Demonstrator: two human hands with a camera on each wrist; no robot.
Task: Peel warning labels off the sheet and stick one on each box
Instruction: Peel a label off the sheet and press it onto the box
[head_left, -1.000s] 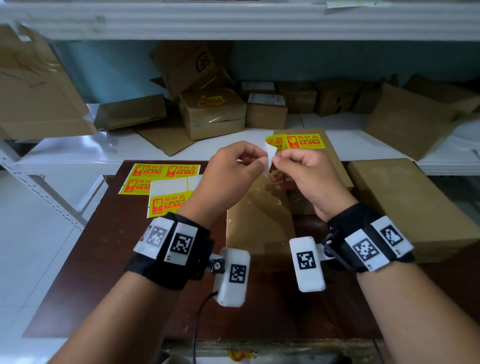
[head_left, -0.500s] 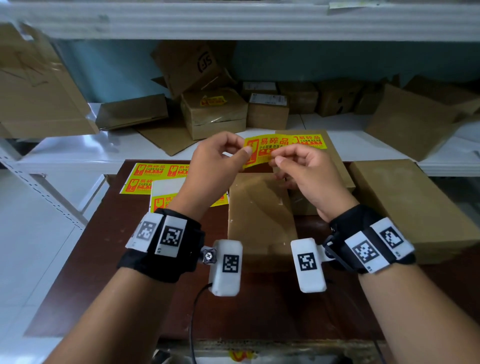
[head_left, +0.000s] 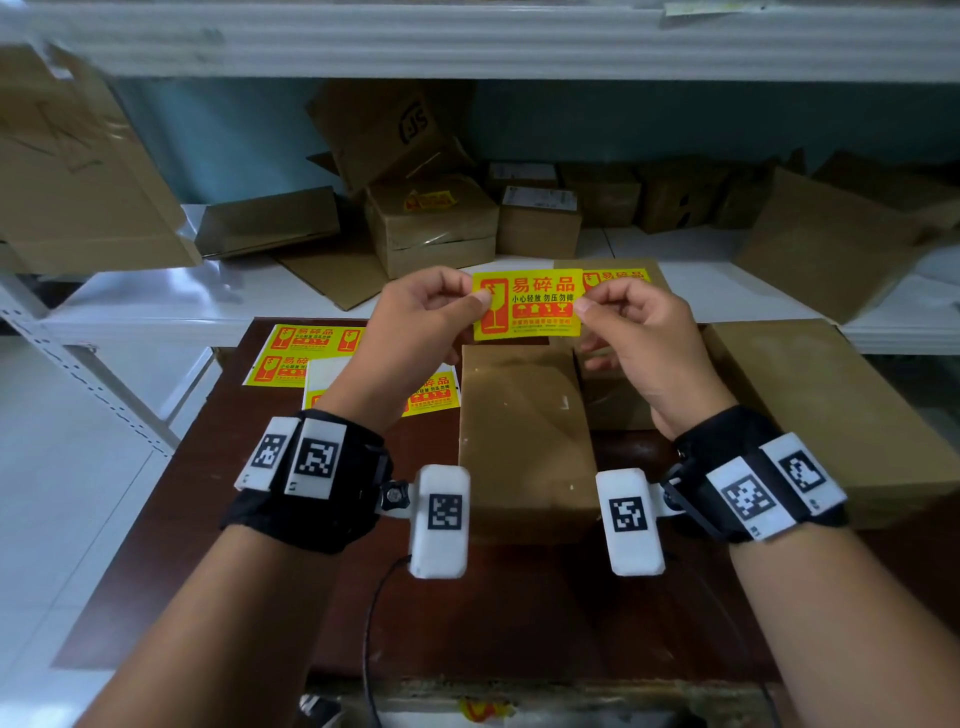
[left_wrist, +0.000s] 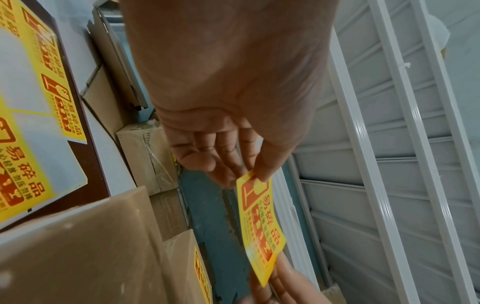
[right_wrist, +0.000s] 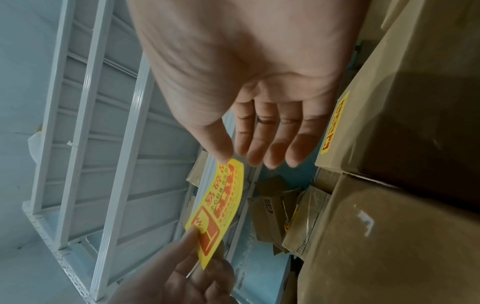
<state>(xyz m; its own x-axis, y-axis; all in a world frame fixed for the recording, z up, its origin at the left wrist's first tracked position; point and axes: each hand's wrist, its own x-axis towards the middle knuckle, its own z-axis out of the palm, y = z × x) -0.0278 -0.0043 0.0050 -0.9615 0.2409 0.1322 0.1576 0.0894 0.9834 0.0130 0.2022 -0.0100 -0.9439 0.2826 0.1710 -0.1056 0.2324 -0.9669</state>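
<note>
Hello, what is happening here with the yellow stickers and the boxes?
A person is labelling cardboard boxes with yellow fragile-warning labels. The left hand and the right hand each pinch one end of a peeled label, holding it flat in the air above a plain brown box on the dark table. The label sheets lie to the left. The box behind already has its label.

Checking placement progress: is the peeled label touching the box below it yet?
Apart. In the head view the peeled label is held up between the left hand and right hand; the left wrist view shows open air between it and the box.
</note>
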